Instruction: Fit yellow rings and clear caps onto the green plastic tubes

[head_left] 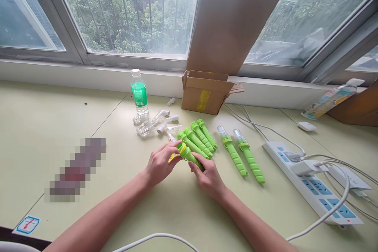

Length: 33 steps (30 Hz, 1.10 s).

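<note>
My right hand [208, 175] is closed round a green spiral-grooved handle [193, 158], tilted with its wide end toward the left. At that end a yellow ring [182, 148] shows, and the fingers of my left hand [161, 163] close on it. Part of a yellow piece [171, 157] peeks out by the left fingers. Just beyond my hands several green handles [196, 138] lie side by side, uncapped. Two handles with clear tips, a nearer one [249, 157] and another [233, 151], lie to the right. Clear plastic tubes with white ends [147, 126] are piled behind my left hand.
A water bottle [139, 94] stands behind the tubes, and an opened cardboard box [203, 94] sits by the window. On the right are a power strip [313, 185] with plugs and cables, and a white mouse-like object [307, 126]. A blurred item [76, 171] lies left.
</note>
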### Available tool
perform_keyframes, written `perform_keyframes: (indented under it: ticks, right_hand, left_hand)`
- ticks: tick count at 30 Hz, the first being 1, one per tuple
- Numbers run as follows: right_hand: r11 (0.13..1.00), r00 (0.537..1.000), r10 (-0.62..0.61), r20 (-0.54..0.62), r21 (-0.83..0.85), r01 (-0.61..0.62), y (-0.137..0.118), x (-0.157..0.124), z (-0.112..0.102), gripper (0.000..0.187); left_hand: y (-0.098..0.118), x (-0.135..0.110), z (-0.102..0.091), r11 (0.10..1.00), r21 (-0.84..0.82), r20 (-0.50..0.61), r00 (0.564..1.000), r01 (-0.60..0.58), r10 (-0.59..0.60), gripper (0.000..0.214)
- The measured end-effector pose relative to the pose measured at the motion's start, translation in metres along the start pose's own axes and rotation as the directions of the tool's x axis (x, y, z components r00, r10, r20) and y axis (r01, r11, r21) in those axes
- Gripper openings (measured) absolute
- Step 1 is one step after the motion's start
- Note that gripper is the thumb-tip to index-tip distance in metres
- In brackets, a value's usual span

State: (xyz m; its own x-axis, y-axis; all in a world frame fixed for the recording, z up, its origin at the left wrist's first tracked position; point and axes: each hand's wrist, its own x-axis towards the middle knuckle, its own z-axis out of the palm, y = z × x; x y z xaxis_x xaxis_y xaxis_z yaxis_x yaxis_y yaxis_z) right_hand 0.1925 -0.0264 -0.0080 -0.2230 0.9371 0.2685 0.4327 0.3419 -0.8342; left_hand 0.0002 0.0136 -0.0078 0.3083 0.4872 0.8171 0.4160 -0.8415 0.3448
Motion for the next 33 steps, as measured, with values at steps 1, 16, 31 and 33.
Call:
perform_keyframes:
  ticks: [1, 16, 31, 33]
  right_hand:
    - [1.0, 1.0, 0.0, 0.004, 0.008, 0.0, 0.0006, 0.0, -0.0004, 0.03]
    - [0.995, 0.998, 0.037, -0.056, 0.099, -0.032, 0.0015, 0.0001, 0.0001, 0.019]
    - [1.0, 0.999, -0.02, 0.045, -0.002, 0.02, 0.0028, 0.0009, -0.0012, 0.029]
    - [1.0, 0.998, -0.01, 0.055, 0.016, 0.009, 0.0039, 0.0011, -0.0019, 0.03]
  left_hand:
    - [0.0004, 0.0007, -0.0004, 1.0, -0.008, 0.002, 1.0, 0.0, 0.0, 0.015]
    - [0.0011, -0.0008, 0.0007, 1.0, -0.013, -0.003, 1.0, 0.003, -0.003, 0.018]
    - [0.0018, 0.0015, 0.0005, 0.998, 0.002, 0.033, 0.997, 0.065, -0.065, 0.02]
    - [0.002, 0.001, 0.0005, 0.998, -0.005, 0.028, 0.998, 0.063, -0.062, 0.019]
